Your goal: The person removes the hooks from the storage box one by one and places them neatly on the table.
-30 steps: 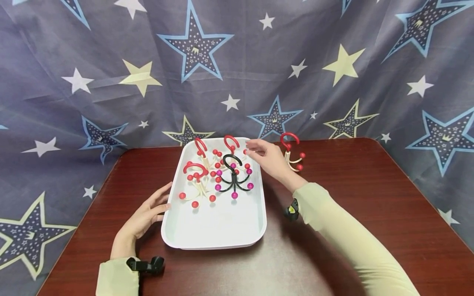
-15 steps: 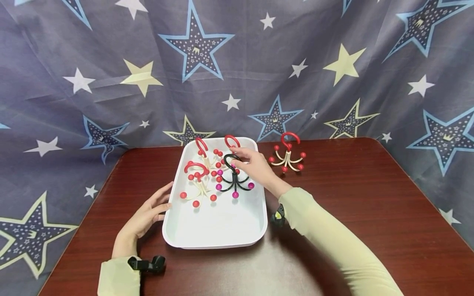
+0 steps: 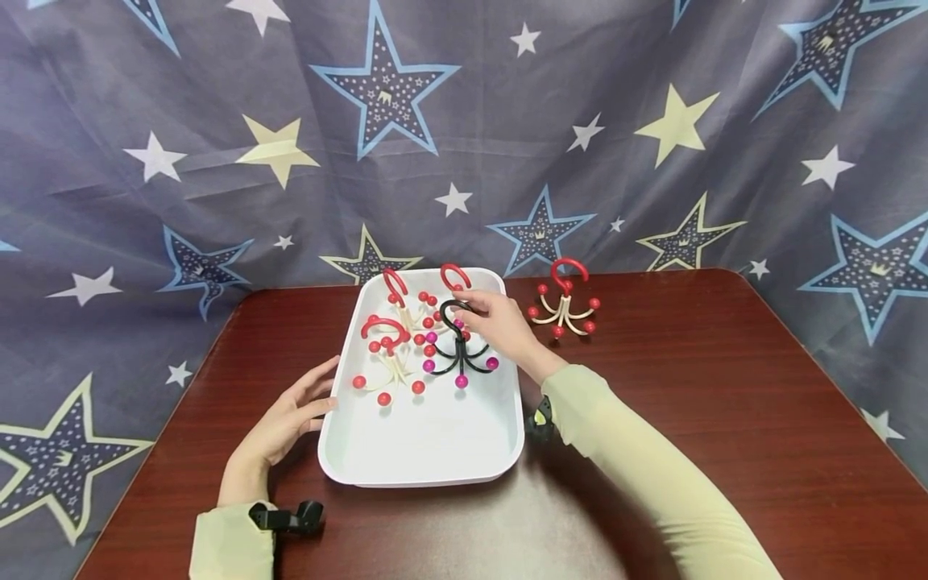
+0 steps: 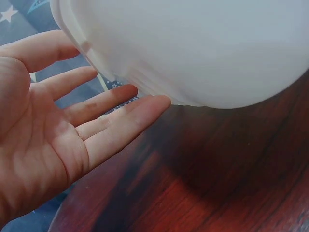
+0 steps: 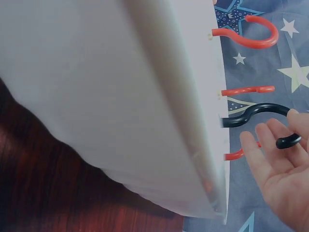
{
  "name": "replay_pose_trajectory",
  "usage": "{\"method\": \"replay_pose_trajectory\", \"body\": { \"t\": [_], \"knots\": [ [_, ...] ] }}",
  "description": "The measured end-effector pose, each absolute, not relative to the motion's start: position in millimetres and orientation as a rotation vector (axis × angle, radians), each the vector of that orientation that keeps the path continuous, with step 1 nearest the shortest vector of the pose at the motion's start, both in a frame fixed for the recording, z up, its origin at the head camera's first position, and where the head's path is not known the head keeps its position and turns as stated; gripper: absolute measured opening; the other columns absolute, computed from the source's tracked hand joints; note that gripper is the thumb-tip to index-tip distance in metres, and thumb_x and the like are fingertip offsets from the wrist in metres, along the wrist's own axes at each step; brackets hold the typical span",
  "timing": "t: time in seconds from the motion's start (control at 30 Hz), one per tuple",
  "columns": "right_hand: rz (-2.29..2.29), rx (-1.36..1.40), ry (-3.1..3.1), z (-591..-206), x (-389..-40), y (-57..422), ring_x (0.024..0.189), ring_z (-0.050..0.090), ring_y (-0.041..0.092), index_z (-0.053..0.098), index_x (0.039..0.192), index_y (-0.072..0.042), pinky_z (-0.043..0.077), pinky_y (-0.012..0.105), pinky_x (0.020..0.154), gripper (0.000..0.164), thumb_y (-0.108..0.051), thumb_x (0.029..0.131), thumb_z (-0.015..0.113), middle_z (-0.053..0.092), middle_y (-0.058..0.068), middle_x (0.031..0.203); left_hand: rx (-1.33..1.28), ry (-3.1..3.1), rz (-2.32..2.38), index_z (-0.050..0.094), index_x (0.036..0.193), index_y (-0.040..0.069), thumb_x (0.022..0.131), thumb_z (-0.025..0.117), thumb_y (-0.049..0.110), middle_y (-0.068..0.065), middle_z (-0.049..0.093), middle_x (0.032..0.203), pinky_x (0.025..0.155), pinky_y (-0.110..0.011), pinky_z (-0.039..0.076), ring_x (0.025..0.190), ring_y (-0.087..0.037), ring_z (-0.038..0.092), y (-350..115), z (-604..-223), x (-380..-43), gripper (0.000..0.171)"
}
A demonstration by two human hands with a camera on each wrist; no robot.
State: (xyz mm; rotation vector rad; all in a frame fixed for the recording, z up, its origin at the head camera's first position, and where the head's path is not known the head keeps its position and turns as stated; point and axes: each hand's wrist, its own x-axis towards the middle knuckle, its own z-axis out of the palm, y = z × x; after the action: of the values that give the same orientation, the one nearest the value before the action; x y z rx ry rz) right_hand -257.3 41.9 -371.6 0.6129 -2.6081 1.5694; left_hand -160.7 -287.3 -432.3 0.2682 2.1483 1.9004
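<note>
A white tray [image 3: 435, 447] holds a black multi-hook hanger [image 3: 460, 348] with magenta ball tips. Behind and left of it in the tray are three cream hangers with red hooks, among them the front-left one [image 3: 394, 366]. My right hand [image 3: 500, 326] reaches over the tray's right side and pinches the black hanger's curved top between thumb and fingers. The right wrist view shows the thumb on the black hook [image 5: 260, 107]. My left hand [image 3: 286, 419] rests its extended fingers along the tray's left side; in the left wrist view its fingertips [image 4: 161, 101] meet the tray's outer wall.
Another cream hanger with a red hook [image 3: 564, 306] stands on the brown table [image 3: 689, 387], right of the tray. A star-patterned cloth [image 3: 464, 161] hangs behind the table's far edge.
My right hand has moved left from beside the cream hanger on the table to the black hanger's hook, and has closed on it. My left hand stays at the tray.
</note>
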Motion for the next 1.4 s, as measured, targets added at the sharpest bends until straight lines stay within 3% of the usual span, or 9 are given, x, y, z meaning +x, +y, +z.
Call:
{"method": "replay_pose_trajectory", "body": {
  "t": [0.4,0.6,0.87,1.1,1.4],
  "knots": [
    [1.756,0.656,-2.546,-371.8,-255.9,41.5,0.094,0.064,0.018,0.062,0.116,-0.005,0.051,0.034,0.079,0.029,-0.012,0.089,0.058,0.065,0.008,0.109,0.263,2.132,1.917,0.019,0.146,0.014,0.092,0.050,0.007,-0.007,0.044,0.130,0.075,-0.033,0.053,0.100,-0.011,0.060,-287.7,-433.6,-160.6,0.062],
    [1.763,0.667,-2.539,-364.9,-252.9,42.8,0.096,0.064,0.017,0.064,0.114,-0.008,0.052,0.027,0.077,0.027,-0.015,0.089,0.058,0.066,0.008,0.106,0.247,2.146,1.904,0.019,0.146,0.014,0.092,0.050,0.008,-0.019,0.038,0.135,0.076,-0.033,0.053,0.100,-0.010,0.060,-287.2,-432.6,-159.3,0.062],
    [1.880,0.728,-2.431,-334.7,-235.8,50.6,0.100,0.061,0.031,0.060,0.115,0.004,0.051,0.038,0.080,0.028,-0.006,0.090,0.055,0.064,0.021,0.106,0.249,2.143,1.903,0.018,0.146,0.015,0.092,0.049,0.009,-0.026,0.031,0.138,0.076,-0.033,0.052,0.100,-0.010,0.059,-288.2,-433.5,-160.2,0.062],
    [1.960,0.775,-2.318,-318.0,-229.5,57.5,0.101,0.060,0.034,0.058,0.116,0.006,0.049,0.039,0.083,0.028,-0.004,0.090,0.053,0.063,0.025,0.105,0.252,2.128,1.919,0.018,0.146,0.014,0.092,0.049,0.008,-0.012,0.041,0.132,0.076,-0.033,0.052,0.100,-0.010,0.060,-288.5,-434.1,-161.0,0.062],
    [1.929,0.782,-2.232,-321.8,-241.3,79.8,0.095,0.064,0.024,0.061,0.115,-0.002,0.051,0.030,0.080,0.028,-0.013,0.090,0.057,0.065,0.017,0.106,0.254,2.118,1.922,0.018,0.146,0.013,0.092,0.049,0.008,-0.004,0.044,0.128,0.076,-0.034,0.052,0.099,-0.010,0.060,-288.3,-434.6,-160.3,0.062]
  ]
}}
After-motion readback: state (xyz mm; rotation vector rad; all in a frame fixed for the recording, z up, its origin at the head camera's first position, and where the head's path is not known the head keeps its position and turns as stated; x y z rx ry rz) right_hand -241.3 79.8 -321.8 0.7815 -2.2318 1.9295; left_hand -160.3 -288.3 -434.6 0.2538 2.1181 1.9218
